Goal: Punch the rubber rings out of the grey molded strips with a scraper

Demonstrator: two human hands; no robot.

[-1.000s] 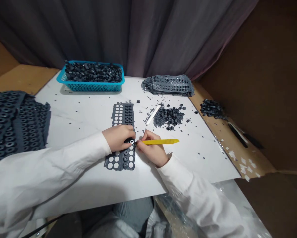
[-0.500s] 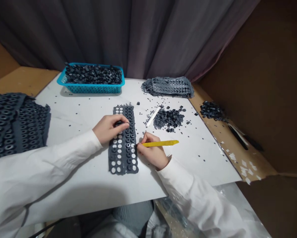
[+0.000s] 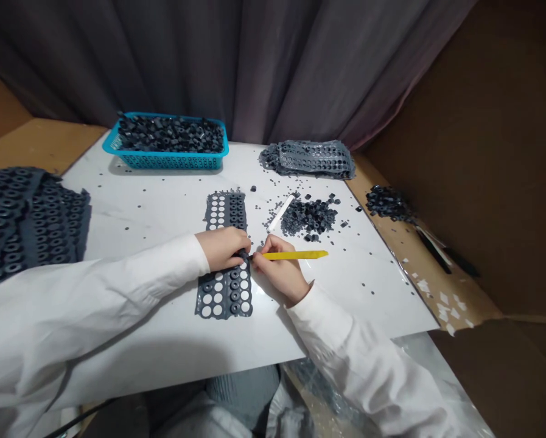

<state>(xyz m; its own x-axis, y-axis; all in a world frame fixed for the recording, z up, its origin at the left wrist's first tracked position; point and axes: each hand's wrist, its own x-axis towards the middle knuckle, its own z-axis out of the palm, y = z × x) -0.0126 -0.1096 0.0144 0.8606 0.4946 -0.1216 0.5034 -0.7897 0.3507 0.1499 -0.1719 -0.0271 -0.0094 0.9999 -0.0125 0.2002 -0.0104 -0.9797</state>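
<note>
- Okay, so from my remote seat on the head feed, the grey sheet (image 3: 226, 295) lies lengthwise on the white tabletop (image 3: 368, 261), reaching under the left hand (image 3: 224, 246), probably so both hands can get at it without stretching.
- Left fingers are curled nearly closed at the sheet's right edge, with dark material pinched up between thumb and fingers. I read that as steadying it and offering the edge to the tool.
- Right hand (image 3: 279, 267) has its fingers closed pen-style on a yellow tool (image 3: 300, 255), low near the working end, I'd guess for fine control. Can't make out the tip.
- White circles beside dark rings on the sheet look like holes to me.
- Dark pile (image 3: 311, 216) and white stick (image 3: 280, 213) sit just past the right hand, seemingly within reach.
- Blue basket (image 3: 167, 160) stands farther back, ringed sheets (image 3: 21, 231) overlap off left, likely parked aside.
</note>
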